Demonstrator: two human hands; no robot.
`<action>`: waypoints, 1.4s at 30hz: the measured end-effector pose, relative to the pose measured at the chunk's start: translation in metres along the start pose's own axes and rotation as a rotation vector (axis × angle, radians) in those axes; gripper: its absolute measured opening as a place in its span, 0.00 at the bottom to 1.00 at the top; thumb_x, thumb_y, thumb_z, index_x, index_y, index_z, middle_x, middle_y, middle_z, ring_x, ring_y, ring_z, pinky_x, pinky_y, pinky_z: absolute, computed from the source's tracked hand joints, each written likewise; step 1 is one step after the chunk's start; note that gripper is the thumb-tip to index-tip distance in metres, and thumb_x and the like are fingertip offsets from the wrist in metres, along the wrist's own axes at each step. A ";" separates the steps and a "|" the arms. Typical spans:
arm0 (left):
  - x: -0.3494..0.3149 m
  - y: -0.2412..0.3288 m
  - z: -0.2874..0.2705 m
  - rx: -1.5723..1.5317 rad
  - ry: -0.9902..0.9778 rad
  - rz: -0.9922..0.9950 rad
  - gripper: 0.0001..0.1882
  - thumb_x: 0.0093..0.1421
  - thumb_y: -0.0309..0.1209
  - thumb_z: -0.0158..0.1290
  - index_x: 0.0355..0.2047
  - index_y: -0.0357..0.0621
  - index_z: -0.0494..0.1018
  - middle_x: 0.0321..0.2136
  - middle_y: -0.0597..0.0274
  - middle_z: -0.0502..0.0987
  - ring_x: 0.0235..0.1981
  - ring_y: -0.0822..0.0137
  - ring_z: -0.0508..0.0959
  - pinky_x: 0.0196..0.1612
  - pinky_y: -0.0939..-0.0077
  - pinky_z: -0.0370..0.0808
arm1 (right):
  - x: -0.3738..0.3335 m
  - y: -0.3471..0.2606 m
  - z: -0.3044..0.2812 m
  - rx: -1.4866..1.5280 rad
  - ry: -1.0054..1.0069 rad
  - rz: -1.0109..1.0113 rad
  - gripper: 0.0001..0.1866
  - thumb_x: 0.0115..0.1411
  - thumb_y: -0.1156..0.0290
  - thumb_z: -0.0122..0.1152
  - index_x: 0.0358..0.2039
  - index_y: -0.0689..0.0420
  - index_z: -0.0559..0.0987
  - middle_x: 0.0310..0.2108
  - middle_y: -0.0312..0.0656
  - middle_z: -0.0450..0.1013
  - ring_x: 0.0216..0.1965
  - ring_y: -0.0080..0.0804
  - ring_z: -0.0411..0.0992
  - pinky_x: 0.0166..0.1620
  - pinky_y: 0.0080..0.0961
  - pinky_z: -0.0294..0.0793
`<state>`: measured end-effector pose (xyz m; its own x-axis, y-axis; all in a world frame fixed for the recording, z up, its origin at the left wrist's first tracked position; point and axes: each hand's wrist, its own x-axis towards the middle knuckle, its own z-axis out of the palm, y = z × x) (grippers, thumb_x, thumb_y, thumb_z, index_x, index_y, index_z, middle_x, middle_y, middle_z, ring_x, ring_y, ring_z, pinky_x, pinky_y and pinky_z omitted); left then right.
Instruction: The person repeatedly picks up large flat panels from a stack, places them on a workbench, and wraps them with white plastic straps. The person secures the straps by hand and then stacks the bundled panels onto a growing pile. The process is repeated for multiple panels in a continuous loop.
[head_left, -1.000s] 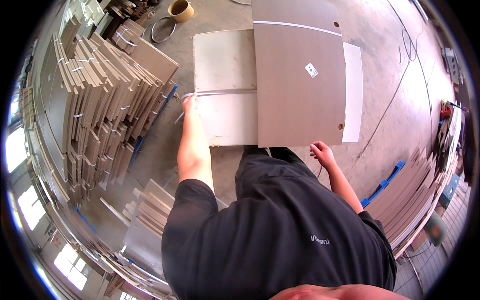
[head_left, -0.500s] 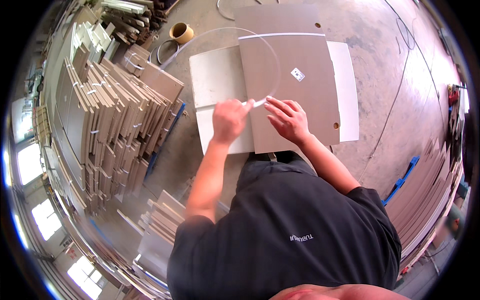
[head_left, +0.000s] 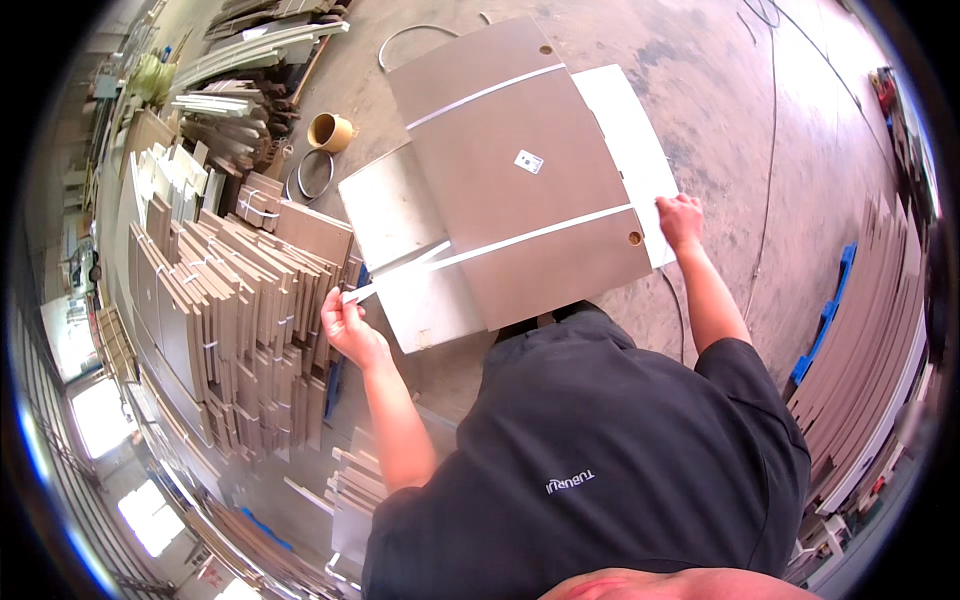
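Left hand [head_left: 345,322] has fingers clamped on white strap [head_left: 540,234], brown panel [head_left: 500,195] rightward of them; right hand [head_left: 681,222] curls, grip undeterminable.

Can't really tell what the right hand [head_left: 680,222] has in its fingertips, too small there at the white board's [head_left: 635,125] edge. Part of that board's hidden under the brown panel [head_left: 520,205] anyway. Label [head_left: 529,162] print's way too tiny to read. The lowest window [head_left: 238,590] gets chopped by the bottom edge.
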<state>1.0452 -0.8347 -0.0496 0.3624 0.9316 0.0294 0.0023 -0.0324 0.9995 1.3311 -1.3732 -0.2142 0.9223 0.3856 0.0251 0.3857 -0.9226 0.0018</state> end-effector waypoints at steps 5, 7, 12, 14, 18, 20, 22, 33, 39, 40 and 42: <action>-0.013 0.032 0.039 -0.125 0.028 0.009 0.09 0.66 0.19 0.53 0.46 0.38 0.74 0.35 0.65 0.76 0.29 0.78 0.72 0.33 0.86 0.72 | 0.012 0.055 -0.004 0.111 -0.070 0.595 0.12 0.67 0.55 0.55 0.38 0.43 0.85 0.35 0.42 0.83 0.41 0.46 0.81 0.42 0.45 0.77; -0.011 0.044 0.051 -0.137 0.001 0.063 0.09 0.66 0.18 0.53 0.46 0.38 0.73 0.35 0.64 0.76 0.29 0.77 0.72 0.32 0.86 0.72 | 0.021 0.068 0.010 0.293 0.116 0.661 0.14 0.67 0.52 0.55 0.42 0.43 0.84 0.37 0.44 0.82 0.43 0.49 0.80 0.44 0.44 0.78; -0.021 0.083 0.074 -0.118 -0.114 0.133 0.08 0.66 0.18 0.53 0.45 0.38 0.73 0.35 0.65 0.75 0.31 0.77 0.72 0.37 0.84 0.72 | 0.058 0.064 0.059 0.854 0.348 0.671 0.14 0.66 0.57 0.58 0.44 0.49 0.84 0.37 0.42 0.84 0.40 0.38 0.83 0.44 0.33 0.79; -0.028 0.092 0.080 -0.052 -0.152 0.159 0.08 0.66 0.19 0.55 0.45 0.39 0.74 0.35 0.66 0.75 0.33 0.77 0.71 0.40 0.83 0.71 | 0.069 0.047 0.076 1.100 0.302 0.760 0.13 0.64 0.60 0.60 0.42 0.53 0.84 0.34 0.39 0.84 0.38 0.31 0.83 0.43 0.29 0.79; -0.039 0.092 0.077 0.045 -0.187 0.198 0.10 0.64 0.20 0.57 0.46 0.39 0.74 0.38 0.64 0.76 0.35 0.75 0.72 0.41 0.82 0.71 | 0.076 0.013 0.099 0.975 0.150 0.769 0.11 0.65 0.63 0.58 0.39 0.55 0.84 0.32 0.39 0.84 0.36 0.30 0.83 0.44 0.28 0.78; -0.045 0.089 0.075 0.073 -0.204 0.213 0.11 0.64 0.19 0.57 0.47 0.38 0.74 0.40 0.63 0.77 0.35 0.75 0.72 0.42 0.81 0.71 | 0.077 -0.007 0.113 1.029 0.059 0.822 0.11 0.63 0.64 0.59 0.39 0.57 0.84 0.32 0.40 0.84 0.37 0.31 0.83 0.46 0.28 0.77; -0.050 0.088 0.071 0.088 -0.237 0.195 0.11 0.64 0.18 0.57 0.47 0.38 0.74 0.41 0.63 0.78 0.38 0.74 0.74 0.44 0.81 0.73 | 0.076 -0.028 0.130 1.184 -0.007 0.890 0.11 0.63 0.64 0.61 0.38 0.57 0.84 0.33 0.41 0.84 0.37 0.32 0.82 0.46 0.28 0.77; -0.066 0.076 0.061 0.427 -0.336 0.153 0.20 0.57 0.19 0.64 0.50 0.36 0.75 0.51 0.60 0.75 0.50 0.71 0.74 0.44 0.80 0.75 | 0.037 -0.006 0.152 1.098 -0.095 0.710 0.28 0.60 0.56 0.69 0.54 0.62 0.79 0.52 0.49 0.80 0.54 0.37 0.78 0.58 0.31 0.74; -0.079 0.041 0.056 0.412 -0.408 0.083 0.19 0.58 0.20 0.62 0.50 0.38 0.75 0.49 0.60 0.77 0.49 0.70 0.76 0.43 0.79 0.75 | -0.054 0.007 0.152 1.115 -0.228 0.655 0.25 0.61 0.52 0.69 0.46 0.63 0.83 0.34 0.40 0.81 0.36 0.25 0.77 0.41 0.26 0.77; -0.083 0.030 0.053 0.392 -0.427 0.023 0.19 0.58 0.20 0.62 0.50 0.38 0.75 0.48 0.60 0.77 0.48 0.71 0.76 0.43 0.79 0.75 | -0.068 0.004 0.146 1.151 -0.259 0.676 0.26 0.61 0.50 0.69 0.44 0.63 0.84 0.31 0.36 0.80 0.32 0.23 0.75 0.37 0.24 0.76; -0.098 0.024 0.060 0.432 -0.478 -0.004 0.18 0.59 0.22 0.61 0.50 0.39 0.75 0.45 0.61 0.79 0.44 0.71 0.78 0.43 0.78 0.76 | -0.092 -0.001 0.136 1.101 -0.284 0.687 0.25 0.61 0.47 0.68 0.41 0.60 0.85 0.29 0.36 0.79 0.31 0.23 0.74 0.36 0.24 0.75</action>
<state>1.0656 -0.9487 -0.0292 0.7366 0.6711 -0.0839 0.3438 -0.2648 0.9010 1.2488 -1.4070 -0.3526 0.8575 -0.0408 -0.5129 -0.4636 -0.4934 -0.7360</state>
